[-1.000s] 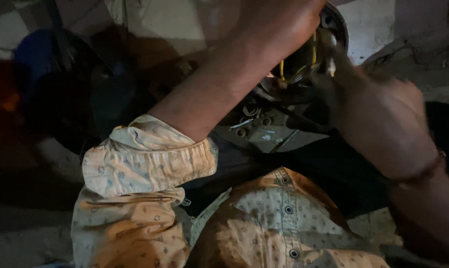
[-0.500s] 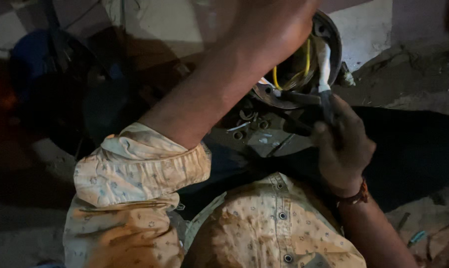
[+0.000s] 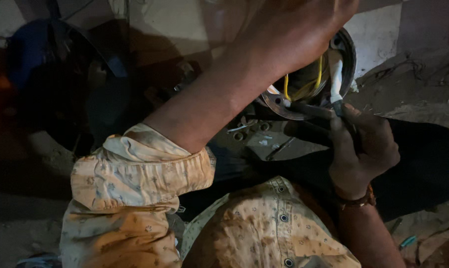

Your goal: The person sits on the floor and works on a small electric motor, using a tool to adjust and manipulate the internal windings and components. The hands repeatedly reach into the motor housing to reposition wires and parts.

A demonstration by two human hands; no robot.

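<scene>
R hand (image 3: 364,151) is closed in a fist round a slim dark tool (image 3: 311,109), prob a screwdriver or similar; can't tell which, light is too poor. Tool's long axis runs nearly level across the frame, handle end in the fist at right, working end pointing left and a touch up, into the lower edge of a round metal housing (image 3: 344,49). The shaft looks thin, dark and dull, and the tip is lost in shadow at the housing rim.

Housing sits top centre-right, just above the R hand. It is a shallow bowl shape w/ a shiny grey rim, open face turned toward the camera. Inside: yellow wires (image 3: 287,85) looping down the left part, and a white sleeved wire (image 3: 336,74) running down the right part to just above the R fist.

L hand (image 3: 296,30) comes in from lower left, forearm diagonal across the frame, and lies over the top of the housing w/ back of the hand to the camera. Fingers are hidden behind it, so can't tell how far open it is or whether it grips anything.

Below the housing, a grey metal plate (image 3: 264,144) w/ small round holes. Pale patterned shirt sleeve (image 3: 135,183) is rolled at the L elbow. R wrist wears a thin band (image 3: 356,201).
</scene>
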